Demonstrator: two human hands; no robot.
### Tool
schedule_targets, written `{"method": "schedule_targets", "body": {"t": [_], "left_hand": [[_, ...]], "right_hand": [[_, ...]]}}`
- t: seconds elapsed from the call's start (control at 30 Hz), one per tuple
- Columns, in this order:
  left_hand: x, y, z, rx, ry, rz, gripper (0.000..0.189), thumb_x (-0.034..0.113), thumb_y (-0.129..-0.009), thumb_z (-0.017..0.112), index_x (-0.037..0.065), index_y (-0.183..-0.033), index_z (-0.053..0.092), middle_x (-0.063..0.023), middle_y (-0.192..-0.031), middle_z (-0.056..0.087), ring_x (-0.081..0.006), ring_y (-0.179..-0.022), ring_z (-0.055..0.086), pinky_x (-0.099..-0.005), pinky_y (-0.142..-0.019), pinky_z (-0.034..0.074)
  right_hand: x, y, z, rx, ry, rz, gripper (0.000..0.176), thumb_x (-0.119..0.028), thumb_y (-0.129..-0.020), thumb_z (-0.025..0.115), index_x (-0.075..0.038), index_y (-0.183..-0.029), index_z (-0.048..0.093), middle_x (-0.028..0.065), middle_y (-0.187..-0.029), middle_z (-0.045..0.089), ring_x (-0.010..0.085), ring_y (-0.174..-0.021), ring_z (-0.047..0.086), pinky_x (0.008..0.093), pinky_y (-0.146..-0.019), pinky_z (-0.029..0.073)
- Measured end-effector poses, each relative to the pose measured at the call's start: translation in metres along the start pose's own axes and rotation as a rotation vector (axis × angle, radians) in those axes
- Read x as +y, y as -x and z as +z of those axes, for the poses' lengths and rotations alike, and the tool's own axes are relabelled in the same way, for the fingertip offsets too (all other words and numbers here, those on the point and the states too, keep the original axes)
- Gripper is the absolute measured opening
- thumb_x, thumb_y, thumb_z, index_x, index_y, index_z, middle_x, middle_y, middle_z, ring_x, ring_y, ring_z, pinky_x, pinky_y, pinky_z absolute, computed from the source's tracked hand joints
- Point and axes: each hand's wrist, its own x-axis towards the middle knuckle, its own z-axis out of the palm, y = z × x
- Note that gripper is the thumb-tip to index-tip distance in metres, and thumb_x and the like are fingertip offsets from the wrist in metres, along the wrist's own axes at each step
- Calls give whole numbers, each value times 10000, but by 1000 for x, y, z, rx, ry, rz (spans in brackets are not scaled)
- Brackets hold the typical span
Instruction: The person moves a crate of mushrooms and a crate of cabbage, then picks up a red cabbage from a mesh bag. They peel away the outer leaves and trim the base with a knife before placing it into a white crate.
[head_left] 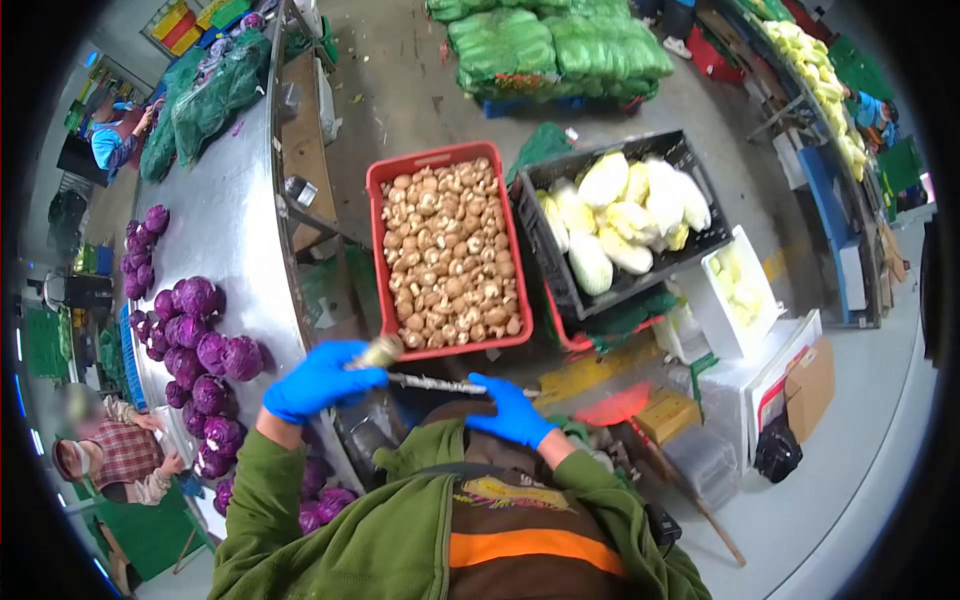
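Head view looks down over a green jacket at two blue-gloved hands held close to the body. The left hand [320, 382] has its grip closed round a mushroom [381, 351], which pokes out past the fingertips on the right. The right hand [512, 412] has its grip closed on a knife [435, 383]. The blade runs left, its tip just beside the left hand and just under the mushroom.

Just beyond the hands stands a red crate [375, 200], filled with loose mushrooms [450, 260]. Right of it, close alongside, a black crate [640, 285] holds pale cabbages [620, 215]. White boxes [745, 300] sit farther right, nearer the floor.

On the left runs a steel counter [230, 230] with red cabbages [200, 345] heaped along its near stretch. Green net sacks [205, 95] lie at its far end. A person in a checked shirt [115, 455] works at the near left side of the counter — well apart from the gloved hands. A second person [115, 140] stands far left.
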Motion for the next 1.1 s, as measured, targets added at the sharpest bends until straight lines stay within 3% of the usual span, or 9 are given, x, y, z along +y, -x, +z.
{"method": "schedule_targets", "body": {"t": [0.07,0.17,0.27,0.43,0.57,0.67,0.83,0.97,1.1], "left_hand": [[3,14,-25,0,126,96,367,358,-865,725,3,-930,660,8,-703,578,-62,-560,473,-225,-503,369],[-16,13,-66,76,260,216,453,437,-872,696,-12,-913,652,-24,-693,575,-97,-523,500,-235,-467,365],[-25,-12,-79,270,419,441,544,435,-970,564,-14,-1277,569,-57,-872,625,-130,-572,552,-270,-504,453],[-84,-50,-100,631,237,365,520,308,-991,582,56,-1423,440,-40,-948,642,-109,-818,613,-246,-725,489],[-156,-51,-53,504,325,273,451,175,-946,659,4,-1335,510,-60,-1062,642,-140,-876,634,-281,-786,526],[-188,-38,-5,465,396,130,448,164,-951,645,-33,-1328,504,-83,-1104,646,-146,-899,643,-279,-799,534],[-185,14,59,613,-128,-249,557,389,-915,664,17,-1313,547,-187,-1159,670,-287,-988,682,-379,-883,528],[-250,41,111,719,10,-289,539,399,-910,667,49,-1306,565,-174,-1160,677,-293,-988,687,-381,-867,536],[-218,43,131,643,35,-427,536,395,-912,666,65,-1320,561,-169,-1191,666,-277,-1018,679,-373,-889,531]], "right_hand": [[-9,-3,1,118,-260,15,358,-240,-876,707,-67,-1182,639,170,-1039,662,329,-945,656,382,-825,531],[-43,-6,-22,113,-175,53,348,-285,-903,680,-133,-1215,652,106,-1002,678,255,-869,677,346,-803,538],[-64,-17,-48,183,163,30,362,-335,-917,653,-176,-1242,654,85,-963,690,256,-827,684,356,-767,547],[-50,-59,-107,461,299,79,381,-367,-939,601,-196,-1278,634,111,-959,700,300,-823,684,415,-701,540],[31,-114,-184,508,786,154,395,-326,-984,508,-174,-1344,568,185,-1025,674,399,-875,638,462,-780,517],[110,-153,-238,592,653,75,412,-261,-1003,450,-127,-1387,518,216,-1083,659,407,-928,625,486,-799,495],[214,-225,-294,497,482,358,429,-173,-977,463,-130,-1403,500,233,-1115,639,395,-996,616,468,-841,490],[260,-247,-306,551,919,350,578,-50,-929,470,-211,-1478,386,187,-1101,599,367,-948,636,473,-767,513],[275,-263,-311,432,967,376,626,-62,-891,537,-172,-1482,362,175,-1099,583,354,-969,621,474,-801,510]]}}
